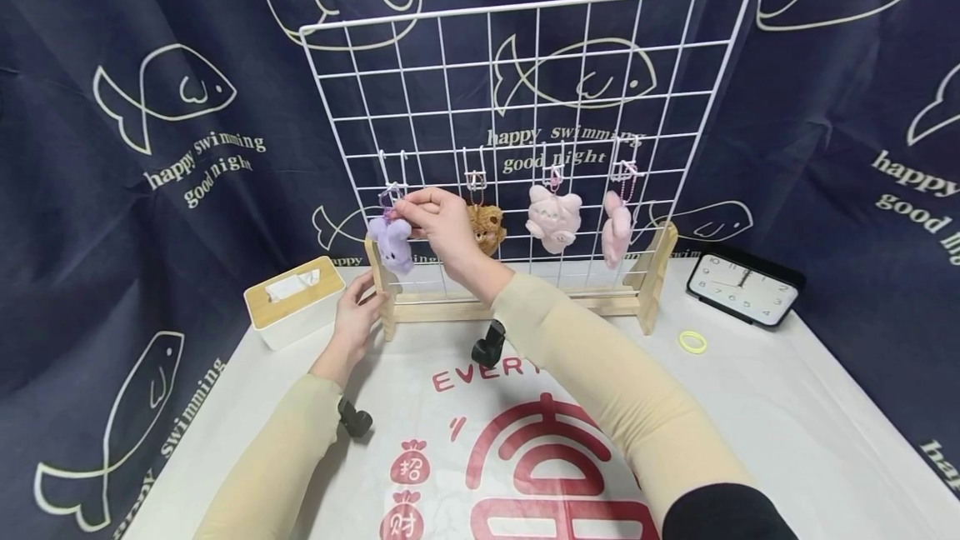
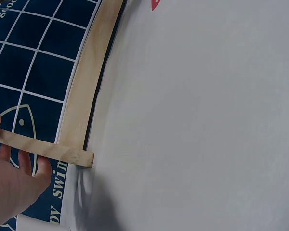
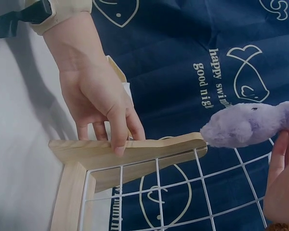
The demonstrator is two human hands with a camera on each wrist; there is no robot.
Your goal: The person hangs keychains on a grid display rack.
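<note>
At the left side of a white wire grid rack [image 1: 525,5], my right hand [image 1: 450,227] pinches the top of a purple plush keychain [image 1: 393,247] close to a hook on the grid. In the right wrist view the plush [image 3: 245,126] lies sideways by the fingers. Lower down, my left hand [image 1: 356,317] grips the wooden side support [image 1: 381,294] of the rack. Its thumb lies on one face and the fingers on the other, as the left wrist view of the support [image 2: 43,148] shows. Beside the right hand hangs a brown bear plush [image 1: 489,227], partly covered by it.
A pink plush [image 1: 555,217] and another pink plush [image 1: 617,227], seen side-on, hang farther right on hooks. A tissue box [image 1: 296,307] stands left of the rack. Rightward are a clock [image 1: 744,286] and yellow rings [image 1: 692,342]. A dark curtain [image 1: 187,7] hangs behind.
</note>
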